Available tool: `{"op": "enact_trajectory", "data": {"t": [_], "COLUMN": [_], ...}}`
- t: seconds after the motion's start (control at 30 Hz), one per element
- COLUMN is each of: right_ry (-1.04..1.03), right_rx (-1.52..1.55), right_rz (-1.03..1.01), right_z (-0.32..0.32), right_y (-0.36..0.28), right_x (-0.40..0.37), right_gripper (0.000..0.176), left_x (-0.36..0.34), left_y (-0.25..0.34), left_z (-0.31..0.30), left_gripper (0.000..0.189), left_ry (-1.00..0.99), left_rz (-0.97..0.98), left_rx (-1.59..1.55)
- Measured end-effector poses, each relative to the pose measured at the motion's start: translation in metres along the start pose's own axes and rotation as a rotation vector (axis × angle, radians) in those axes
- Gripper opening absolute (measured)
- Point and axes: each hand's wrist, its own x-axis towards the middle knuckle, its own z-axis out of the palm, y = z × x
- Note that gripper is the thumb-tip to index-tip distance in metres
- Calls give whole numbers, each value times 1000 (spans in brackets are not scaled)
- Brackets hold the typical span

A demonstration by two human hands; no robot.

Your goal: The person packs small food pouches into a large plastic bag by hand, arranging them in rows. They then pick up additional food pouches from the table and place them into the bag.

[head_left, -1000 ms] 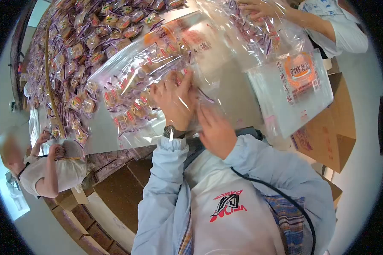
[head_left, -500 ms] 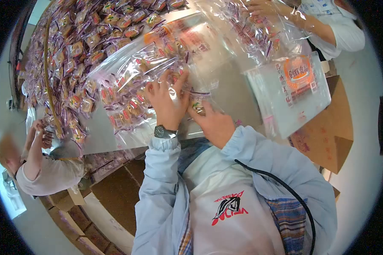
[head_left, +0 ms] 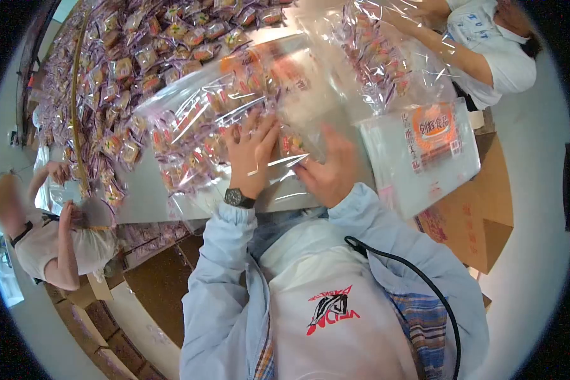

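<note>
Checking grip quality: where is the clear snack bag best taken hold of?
Likely the bag's near edge, from the person's side: the film there lies flatter, while the far part bulges with snacks. Left hand and right hand are there.

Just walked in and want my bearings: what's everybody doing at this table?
The camera wearer has both hands on a large clear bag partly filled with small wrapped snacks, lying on the table. The left hand, wearing a watch, rests fingers spread on it; the right hand is beside it, partly under the film. Loose snacks are heaped beyond. Empty printed bags lie stacked at right, where another person handles a second bag. A third person stands at the left.
</note>
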Motion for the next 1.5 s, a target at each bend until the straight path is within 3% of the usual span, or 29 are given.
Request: {"op": "enact_trajectory", "data": {"t": [0.13,0.27,0.37,0.47,0.53,0.63,0.73,0.83,1.03,1.13,1.17,1.23,1.3,1.37,1.43,1.5], "right_ry": [-195,-211,-254,-353,-415,-389,-214,-128,128,149,143,103,31,-60,-183,-167], "right_rx": [129,220,328,435,488,518,667,687,607,749,739,530,421,472,684,607], "right_rz": [64,119,111,84,109,139,173,188,-80,178,275,493,381,430,642,573], "right_z": [26,39,35,13,7,12,20,22,32,39,41,32,40,40,27,29], "right_y": [-2,-1,4,12,15,18,26,25,36,41,43,39,43,40,27,31], "right_x": [-22,-31,-25,-11,-14,-16,-21,-24,-38,-53,-55,-27,-21,-14,1,-5], "right_gripper": [49,55,62,70,75,68,56,37,20,27,30,39,49,50,42,32], "left_x": [3,-3,8,-8,-5,-4,-4,-10,-8,-2,1,4,9,12,12,8], "left_y": [10,10,18,1,6,10,14,18,26,29,34,37,44,49,52,50], "left_z": [-21,-23,-45,-22,-21,-19,-12,-13,-14,-17,-22,-20,-23,-20,-13,-9], "left_gripper": [56,70,76,82,70,62,64,79,78,77,74,74,76,78,80,80], "left_ry": [-68,-83,-305,-87,-119,-80,-41,-87,-94,29,-64,10,33,57,50,59], "left_rz": [-53,-23,-66,69,48,24,13,12,-85,-43,-90,-107,-142,-181,-214,-196], "left_rx": [-136,-168,-17,-132,-133,-119,-113,-44,-81,-11,-32,-26,-50,-53,-12,21]}}
